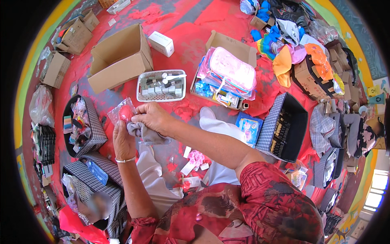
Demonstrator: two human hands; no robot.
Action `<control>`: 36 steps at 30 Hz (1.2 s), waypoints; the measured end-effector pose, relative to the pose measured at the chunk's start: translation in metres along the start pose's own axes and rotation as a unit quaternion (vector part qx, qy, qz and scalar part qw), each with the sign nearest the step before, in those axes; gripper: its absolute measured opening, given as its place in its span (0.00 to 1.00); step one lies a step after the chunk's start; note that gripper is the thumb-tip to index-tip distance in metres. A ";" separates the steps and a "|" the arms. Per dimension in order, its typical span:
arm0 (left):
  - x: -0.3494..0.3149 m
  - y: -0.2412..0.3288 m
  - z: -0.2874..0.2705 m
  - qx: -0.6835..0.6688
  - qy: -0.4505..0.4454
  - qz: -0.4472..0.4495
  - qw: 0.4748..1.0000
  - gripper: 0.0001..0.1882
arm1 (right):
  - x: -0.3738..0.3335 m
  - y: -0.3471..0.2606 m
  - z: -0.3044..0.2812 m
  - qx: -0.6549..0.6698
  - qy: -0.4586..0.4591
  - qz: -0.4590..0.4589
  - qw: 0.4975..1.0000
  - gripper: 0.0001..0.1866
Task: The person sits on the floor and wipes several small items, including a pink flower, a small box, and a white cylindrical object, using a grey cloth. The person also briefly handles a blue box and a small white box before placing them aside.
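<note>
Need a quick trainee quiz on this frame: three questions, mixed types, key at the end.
1. True or false: the clear bag with the red item is held off the floor, at the left hand.
2. Which wrist wears the bracelet?
A) right
B) left
C) both
3. Fill in: the pink pouch lies on the pile in an open ____ box.

Key: 1 true; 2 B; 3 cardboard.
</note>
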State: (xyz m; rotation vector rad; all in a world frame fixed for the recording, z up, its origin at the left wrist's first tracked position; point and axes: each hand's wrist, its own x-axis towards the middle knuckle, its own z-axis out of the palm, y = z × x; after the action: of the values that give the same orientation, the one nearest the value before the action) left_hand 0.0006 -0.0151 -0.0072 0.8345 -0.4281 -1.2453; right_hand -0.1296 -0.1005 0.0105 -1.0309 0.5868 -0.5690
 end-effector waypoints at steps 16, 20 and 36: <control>-0.001 0.002 0.000 0.012 -0.036 0.001 0.999 0.10 | -0.002 -0.003 0.003 0.024 0.033 0.008 0.999 0.06; 0.000 0.000 0.002 0.021 -0.033 0.001 0.999 0.10 | 0.002 0.000 0.001 -0.001 0.060 -0.001 0.998 0.05; -0.004 -0.001 0.002 0.058 0.040 -0.002 0.998 0.08 | -0.001 -0.006 0.006 0.098 0.050 0.065 0.992 0.05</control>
State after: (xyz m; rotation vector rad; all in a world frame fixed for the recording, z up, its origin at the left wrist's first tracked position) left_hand -0.0022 -0.0118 -0.0061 0.9806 -0.4374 -1.1945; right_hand -0.1275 -0.0986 0.0179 -0.7755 0.6670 -0.5532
